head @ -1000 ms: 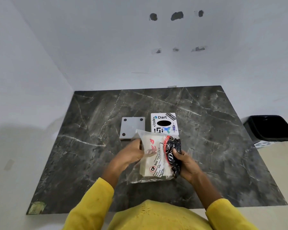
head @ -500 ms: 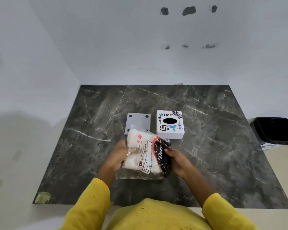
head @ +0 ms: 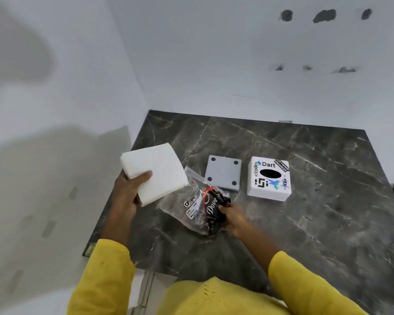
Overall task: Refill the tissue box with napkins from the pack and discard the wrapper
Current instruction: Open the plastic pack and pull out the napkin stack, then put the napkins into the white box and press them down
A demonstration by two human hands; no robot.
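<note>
Left hand (head: 125, 196) grips white napkin stack (head: 155, 173), thumb on top, held up left of tissue box (head: 270, 178), past counter (head: 328, 223) edge. Right hand (head: 233, 219) fingers pinched on crumpled clear wrapper (head: 198, 205), low over counter, near-left of box. Gray box base (head: 223, 172) lies flat just left of box. Box sits slot-up, lol stickers everywhere.

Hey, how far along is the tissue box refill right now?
Done: the napkin stack is out of the wrapper, and the grey base plate lies off the tissue box. In hand: the left hand holds the stack, the right hand grips the empty wrapper. Left: load the napkins into the box, refit the base, bin the wrapper.
</note>
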